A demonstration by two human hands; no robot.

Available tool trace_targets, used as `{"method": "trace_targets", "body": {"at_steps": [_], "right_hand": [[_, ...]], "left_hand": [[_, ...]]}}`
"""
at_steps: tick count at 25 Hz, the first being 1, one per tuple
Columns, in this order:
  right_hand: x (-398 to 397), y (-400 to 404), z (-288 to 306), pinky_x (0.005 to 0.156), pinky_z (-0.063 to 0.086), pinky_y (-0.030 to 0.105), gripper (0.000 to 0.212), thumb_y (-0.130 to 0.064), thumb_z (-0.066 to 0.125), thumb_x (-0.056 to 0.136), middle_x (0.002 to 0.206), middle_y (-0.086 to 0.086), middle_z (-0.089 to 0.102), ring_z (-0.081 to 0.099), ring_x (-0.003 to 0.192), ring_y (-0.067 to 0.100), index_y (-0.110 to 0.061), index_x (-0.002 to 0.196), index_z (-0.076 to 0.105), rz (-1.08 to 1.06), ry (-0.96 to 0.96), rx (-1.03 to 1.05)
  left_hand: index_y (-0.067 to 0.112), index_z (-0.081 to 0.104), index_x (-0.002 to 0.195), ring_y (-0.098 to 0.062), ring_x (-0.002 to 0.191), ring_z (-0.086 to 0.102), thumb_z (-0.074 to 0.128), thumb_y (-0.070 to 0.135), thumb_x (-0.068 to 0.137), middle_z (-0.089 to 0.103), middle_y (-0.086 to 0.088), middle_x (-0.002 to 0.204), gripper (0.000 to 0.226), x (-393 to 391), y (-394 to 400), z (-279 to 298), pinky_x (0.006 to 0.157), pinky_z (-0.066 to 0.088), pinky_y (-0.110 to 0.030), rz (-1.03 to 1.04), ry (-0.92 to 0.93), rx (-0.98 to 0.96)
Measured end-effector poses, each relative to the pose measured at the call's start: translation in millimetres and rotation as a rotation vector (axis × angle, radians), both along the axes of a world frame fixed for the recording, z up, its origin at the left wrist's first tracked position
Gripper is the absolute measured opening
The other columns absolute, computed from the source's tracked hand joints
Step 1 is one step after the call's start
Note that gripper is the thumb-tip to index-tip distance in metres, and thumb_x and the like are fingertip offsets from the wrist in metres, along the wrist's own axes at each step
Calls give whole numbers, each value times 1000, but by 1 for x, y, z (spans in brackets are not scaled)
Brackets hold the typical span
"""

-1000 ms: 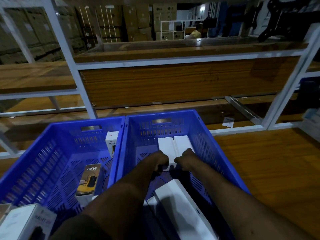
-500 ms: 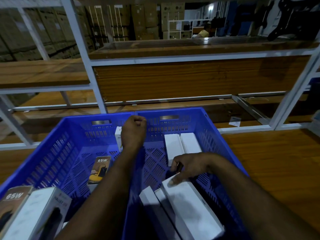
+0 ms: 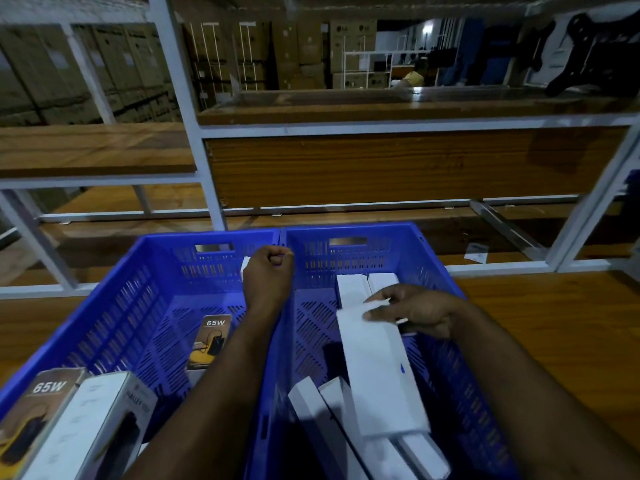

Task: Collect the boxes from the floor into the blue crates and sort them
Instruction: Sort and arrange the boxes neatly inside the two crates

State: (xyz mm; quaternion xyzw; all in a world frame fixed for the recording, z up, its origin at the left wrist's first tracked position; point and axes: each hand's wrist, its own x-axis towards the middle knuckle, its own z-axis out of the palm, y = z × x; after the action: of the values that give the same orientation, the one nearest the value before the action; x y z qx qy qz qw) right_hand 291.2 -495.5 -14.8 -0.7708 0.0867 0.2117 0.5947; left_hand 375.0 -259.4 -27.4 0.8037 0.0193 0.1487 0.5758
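Two blue crates stand side by side on the wooden floor, the left crate (image 3: 114, 317) and the right crate (image 3: 436, 271). My right hand (image 3: 415, 311) grips the far end of a long white box (image 3: 377, 372), lifted at a slant inside the right crate. Two white boxes (image 3: 351, 287) lie at that crate's far end and several more (image 3: 311, 407) lean at its near end. My left hand (image 3: 268, 271) is a closed fist over the wall between the crates, with nothing seen in it. A 65W box (image 3: 209, 341) lies in the left crate.
A white metal rack (image 3: 194, 133) with wooden shelves rises just beyond the crates. Two printed boxes (image 3: 69, 420) sit at the left crate's near corner. Wooden floor (image 3: 540, 323) stretches to the right. A small paper (image 3: 476, 252) lies on the lowest shelf. Cardboard cartons (image 3: 69, 74) are stacked far behind.
My left hand rose from the right crate's floor to the dividing wall and closed into a fist. My right hand took hold of the long white box and lifted its far end.
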Motion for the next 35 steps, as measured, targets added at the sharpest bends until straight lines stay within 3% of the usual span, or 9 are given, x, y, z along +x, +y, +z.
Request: {"method": "trace_targets", "body": {"at_steps": [3,6,12,15,18,21,27,30,35], "right_hand": [[11,0,-3,87,55,37,38,-16,73,86,115,12,71,67,102,27,-5,121,64,-295,-139,193],[16,4,-6,87,54,38,29,-18,67,92,107,16,70,65,95,27,-1,115,65,-513,-228,363],[19,6,-9,91,53,46,13,-17,62,95,105,15,71,67,97,29,-7,103,67,-751,-206,550],[17,9,-5,84,53,41,6,-15,60,96,98,12,69,65,90,24,-12,99,63,-811,-162,699],[13,11,-4,85,55,43,8,-15,60,94,100,14,65,63,93,27,-10,101,59,-809,-113,771],[10,17,-9,74,57,39,17,-18,62,92,104,13,63,61,94,26,-11,108,59,-740,-39,709],[8,22,-12,70,59,39,49,-15,74,83,121,13,65,64,100,27,-16,128,56,-623,-29,638],[8,31,-8,68,57,36,68,-9,79,81,127,13,59,63,100,25,-22,134,39,-630,-321,326],[-2,49,-10,83,54,33,77,-14,79,77,131,-7,41,47,115,11,-34,136,34,-356,-962,-439]], "left_hand": [[13,67,103,-17,74,69,64,24,96,72,-8,92,13,1,-2,-1,69,61,-36,-107,20,-186],[9,66,107,-24,89,70,67,22,95,71,-11,101,17,-3,-10,3,73,58,-31,-319,111,-344],[27,45,133,-15,108,63,85,42,70,59,8,121,76,-21,-21,14,92,56,-38,-596,346,-228],[24,51,129,-23,103,65,81,47,77,62,-4,120,64,-24,-22,13,82,55,-40,-567,378,-124],[20,59,122,-33,108,68,74,53,80,68,-13,121,55,-24,-23,14,85,59,-50,-561,416,-365],[17,61,127,-29,116,64,70,60,75,66,-11,127,69,-23,-24,21,79,61,-45,-602,466,-584],[15,50,135,-28,117,62,74,39,84,58,-12,130,61,-23,-31,21,86,61,-49,-525,460,-730],[12,45,140,-27,115,63,71,32,88,59,-14,134,62,-19,-31,13,79,62,-46,-429,520,-799],[20,43,134,-38,129,53,65,58,82,51,-14,140,68,-17,-30,9,83,58,-54,-473,597,-970]]}}
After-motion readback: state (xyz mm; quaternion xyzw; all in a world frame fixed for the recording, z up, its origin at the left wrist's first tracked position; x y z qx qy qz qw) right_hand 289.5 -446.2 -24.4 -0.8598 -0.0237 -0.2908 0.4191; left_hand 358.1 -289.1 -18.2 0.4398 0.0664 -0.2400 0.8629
